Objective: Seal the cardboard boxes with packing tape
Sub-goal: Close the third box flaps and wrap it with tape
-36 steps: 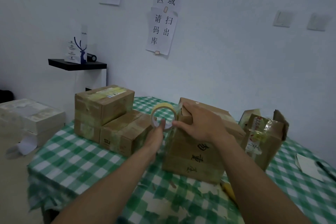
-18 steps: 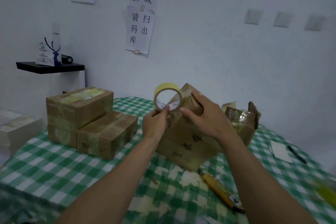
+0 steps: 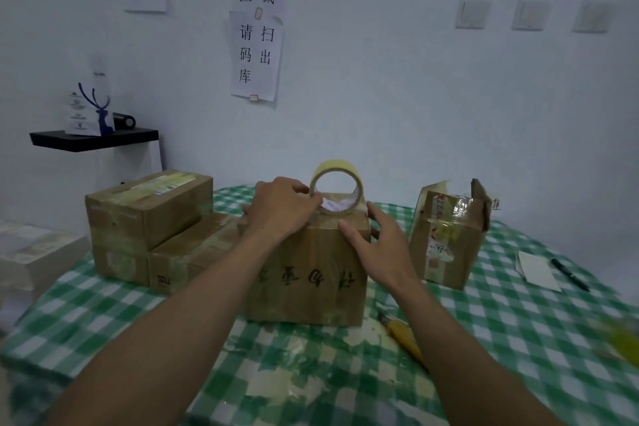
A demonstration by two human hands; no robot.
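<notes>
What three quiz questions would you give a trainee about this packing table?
1. True or false: the tape stands on edge atop the middle box.
2. Which hand grips the tape? A) left hand B) right hand
3. Name the yellow tool lying on the cloth beside that box.
Key: 1 true; 2 A; 3 a knife.

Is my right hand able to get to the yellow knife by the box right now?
Probably yes. The right hand lies open on the box, holding nothing, and the knife sits bare on the tablecloth just under that forearm.
</notes>
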